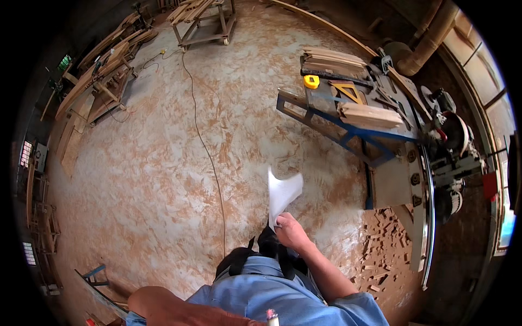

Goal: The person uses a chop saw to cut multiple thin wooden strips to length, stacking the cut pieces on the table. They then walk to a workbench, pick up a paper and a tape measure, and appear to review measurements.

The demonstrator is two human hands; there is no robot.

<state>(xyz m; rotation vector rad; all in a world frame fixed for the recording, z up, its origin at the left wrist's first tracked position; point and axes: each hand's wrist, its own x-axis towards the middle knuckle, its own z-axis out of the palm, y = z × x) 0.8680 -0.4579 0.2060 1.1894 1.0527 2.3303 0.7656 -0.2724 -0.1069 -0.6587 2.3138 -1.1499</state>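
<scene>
My right hand point(291, 232) is closed on one end of a white sheet of paper point(284, 191), which hangs curled and slightly blurred in front of my body. At the bottom edge, my left hand point(187, 315) is raised close to the camera with the arm bent. Its fingers run out of the picture, so their grip is hidden. A lit cigarette point(273, 317) shows just beyond them. Whether those fingers touch it, I cannot tell.
A blue-framed machine table point(348, 127) stands to the right, bearing wood strips point(372, 115), a yellow tape measure point(311, 81) and a triangular square point(348, 91). Wood offcuts point(383, 244) litter the floor below. A cable point(204, 138) crosses the floor. Wood-laden benches point(106, 81) stand far left.
</scene>
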